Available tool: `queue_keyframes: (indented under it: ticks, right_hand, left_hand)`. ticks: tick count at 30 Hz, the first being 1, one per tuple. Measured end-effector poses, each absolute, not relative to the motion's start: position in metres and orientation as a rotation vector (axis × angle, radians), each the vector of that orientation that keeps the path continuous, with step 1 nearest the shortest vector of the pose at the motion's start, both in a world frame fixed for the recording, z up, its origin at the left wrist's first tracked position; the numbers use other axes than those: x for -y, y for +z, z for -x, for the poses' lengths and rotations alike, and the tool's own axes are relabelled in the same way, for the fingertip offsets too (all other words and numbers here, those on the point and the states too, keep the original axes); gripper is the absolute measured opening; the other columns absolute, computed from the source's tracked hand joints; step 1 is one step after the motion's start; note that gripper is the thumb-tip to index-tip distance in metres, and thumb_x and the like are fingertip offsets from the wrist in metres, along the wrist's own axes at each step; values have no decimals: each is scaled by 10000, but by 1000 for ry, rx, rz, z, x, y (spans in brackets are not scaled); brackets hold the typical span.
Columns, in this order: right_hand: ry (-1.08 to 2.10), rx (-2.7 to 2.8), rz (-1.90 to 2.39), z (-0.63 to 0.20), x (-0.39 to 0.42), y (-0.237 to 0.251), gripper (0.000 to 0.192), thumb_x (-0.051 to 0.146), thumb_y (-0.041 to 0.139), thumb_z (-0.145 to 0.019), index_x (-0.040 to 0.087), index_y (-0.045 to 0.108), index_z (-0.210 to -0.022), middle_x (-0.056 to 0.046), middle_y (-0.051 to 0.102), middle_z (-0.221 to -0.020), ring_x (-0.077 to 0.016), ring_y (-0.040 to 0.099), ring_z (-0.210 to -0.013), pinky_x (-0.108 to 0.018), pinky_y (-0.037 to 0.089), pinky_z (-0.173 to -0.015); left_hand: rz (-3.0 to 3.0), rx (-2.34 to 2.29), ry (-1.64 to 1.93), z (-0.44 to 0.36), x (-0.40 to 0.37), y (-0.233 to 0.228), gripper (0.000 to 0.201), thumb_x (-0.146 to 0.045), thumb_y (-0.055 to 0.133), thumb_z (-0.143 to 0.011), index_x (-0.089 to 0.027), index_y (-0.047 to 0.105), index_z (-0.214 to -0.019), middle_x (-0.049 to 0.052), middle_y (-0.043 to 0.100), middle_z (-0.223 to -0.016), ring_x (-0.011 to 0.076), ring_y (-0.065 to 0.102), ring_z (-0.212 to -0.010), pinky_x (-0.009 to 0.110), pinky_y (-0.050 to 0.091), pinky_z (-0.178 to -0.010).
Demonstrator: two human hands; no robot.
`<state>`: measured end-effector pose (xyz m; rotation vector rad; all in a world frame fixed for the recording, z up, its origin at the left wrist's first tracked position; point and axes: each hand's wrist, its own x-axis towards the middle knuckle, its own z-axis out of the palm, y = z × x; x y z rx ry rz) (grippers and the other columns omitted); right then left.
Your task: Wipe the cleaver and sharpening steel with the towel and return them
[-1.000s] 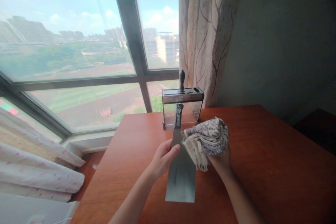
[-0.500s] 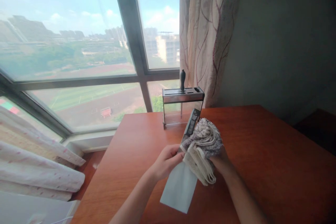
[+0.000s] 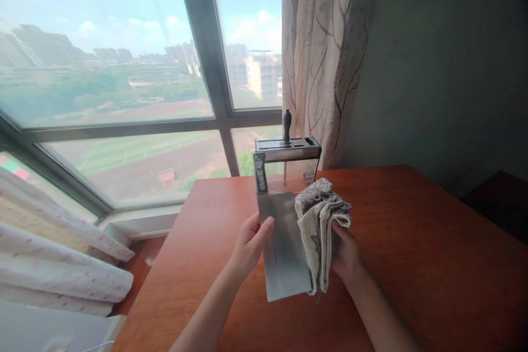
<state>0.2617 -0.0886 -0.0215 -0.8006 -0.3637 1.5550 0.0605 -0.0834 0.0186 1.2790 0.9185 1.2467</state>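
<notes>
— What have you got there?

— A broad rectangular steel cleaver (image 3: pixel 284 245), held up above the reddish-brown wooden tabletop (image 3: pixel 412 242), flat side toward me. Its dark patterned handle (image 3: pixel 259 172) points up and away from me, and the blade's square end hangs down toward my body.

— Which hand has it?

— My left hand (image 3: pixel 249 245). The fingers are closed on the blade's left edge, with the thumb lying across the face of the steel near the upper part.

— And the other hand?

— My right hand (image 3: pixel 344 250) grips a folded grey-and-cream cloth (image 3: pixel 319 234). The fingers are wrapped behind it, mostly hidden, so I can't tell how tightly they curl. The cloth hangs in folds against the blade's right edge, touching it and covering a strip of it.

— What's behind?

— Just past the cleaver's handle stands a steel knife holder with clear sides (image 3: pixel 287 168), at the far edge of the tabletop. One black rounded handle (image 3: pixel 286 125) sticks up from a slot in its top. Behind that is a large window with a grey frame (image 3: pixel 214 88), looking out on fields and buildings. A pale curtain with reddish branch lines (image 3: pixel 325 55) hangs to the right of the holder, next to a dark wall (image 3: pixel 445 66).
</notes>
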Motion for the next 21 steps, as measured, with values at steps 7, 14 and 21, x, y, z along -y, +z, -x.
queue_keyframes:
  ticks: [7, 14, 21]
  right_hand:
    - [1540, 769, 895, -249, 91, -18, 411, 313, 844, -549, 217, 699, -921, -41, 751, -940, -271, 681, -871, -421, 500, -853]
    - [1550, 1066, 985, -242, 96, -9, 457, 372, 830, -593, 228, 690, -1004, -60, 720, -1074, -283, 641, -1020, -427, 465, -944]
    - [1655, 1265, 914, -245, 95, -10, 515, 369, 833, -595, 224, 674, -1063, -46, 715, -1068, -276, 623, -1061, -411, 460, -965]
  left_hand:
    - [-1542, -894, 1046, -68, 88, 18, 365, -478, 629, -779, -131, 611, -671, -3, 517, -613, 132, 455, -624, 217, 374, -569]
    - [-1272, -1037, 1366, -66, 82, 15, 328, -464, 603, -802, -138, 634, -790, 30, 616, -700, 168, 544, -676, 244, 438, -617]
    - [-1050, -1146, 1575, -59, 81, 22, 337, -452, 621, -791, -137, 640, -911, 32, 670, -759, 186, 599, -711, 265, 480, -646]
